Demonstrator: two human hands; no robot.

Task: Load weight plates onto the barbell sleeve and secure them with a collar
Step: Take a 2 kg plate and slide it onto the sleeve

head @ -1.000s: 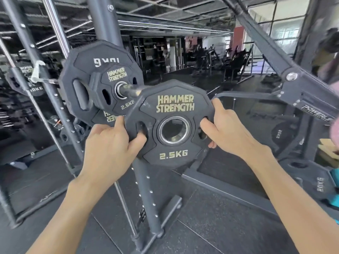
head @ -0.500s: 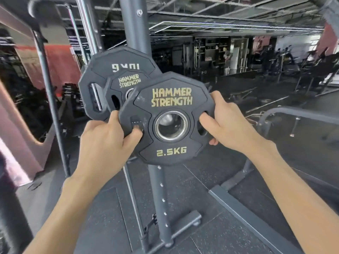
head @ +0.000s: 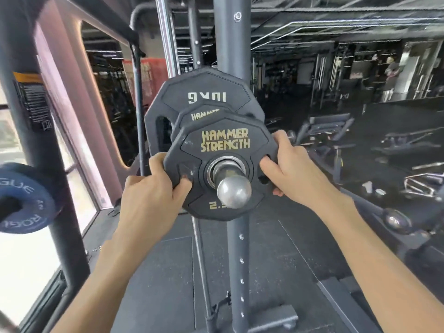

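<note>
A black 2.5 kg plate [head: 223,143] marked HAMMER STRENGTH sits on the steel barbell sleeve [head: 233,191], whose rounded end pokes out through the plate's centre hole toward me. My left hand [head: 153,186] grips its left edge, thumb in a grip slot. My right hand [head: 290,169] grips its right edge the same way. Behind it on the sleeve are another small HAMMER STRENGTH plate [head: 204,114], mostly hidden, and a larger 10 kg plate [head: 204,94]. No collar is visible.
A dark rack upright [head: 236,248] with a row of holes stands right behind the plates. A blue plate [head: 26,200] hangs on a post at the left. Benches [head: 326,131] and other gym machines fill the right background on black rubber flooring.
The plate was held in front of the sleeve end; now the sleeve passes through its hole. Both hands moved forward with it, and my view swung left.
</note>
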